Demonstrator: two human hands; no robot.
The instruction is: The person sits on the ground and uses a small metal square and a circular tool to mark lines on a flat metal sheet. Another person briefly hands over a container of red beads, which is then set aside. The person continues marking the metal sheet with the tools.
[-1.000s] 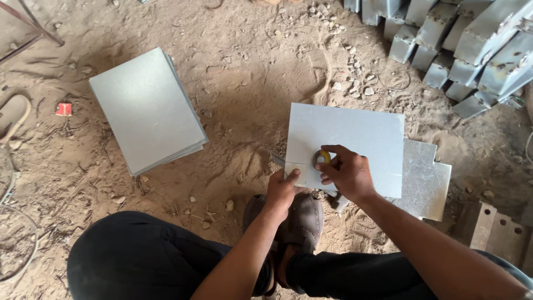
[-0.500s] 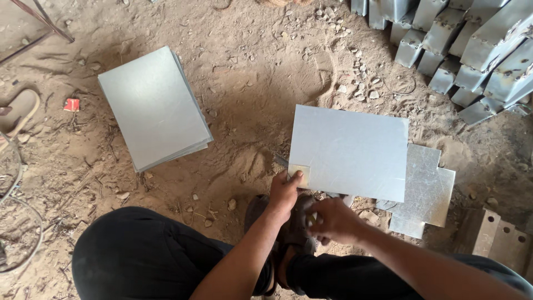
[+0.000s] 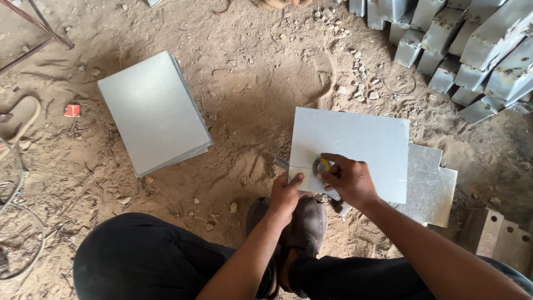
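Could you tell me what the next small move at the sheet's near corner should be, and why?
Probably run the tool in the right hand along the faint lines at the near left corner of the sheet. The left hand already pins that corner, and the tool sits right where the lines meet.

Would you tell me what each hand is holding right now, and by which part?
The right hand grips a small round yellow tool from above; the left hand presses the metal sheet at its near corner.

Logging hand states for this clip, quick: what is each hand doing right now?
Left hand: fingers pressing flat on the near corner of the grey rectangular metal sheet.
Right hand: closed around a small round yellow tool.
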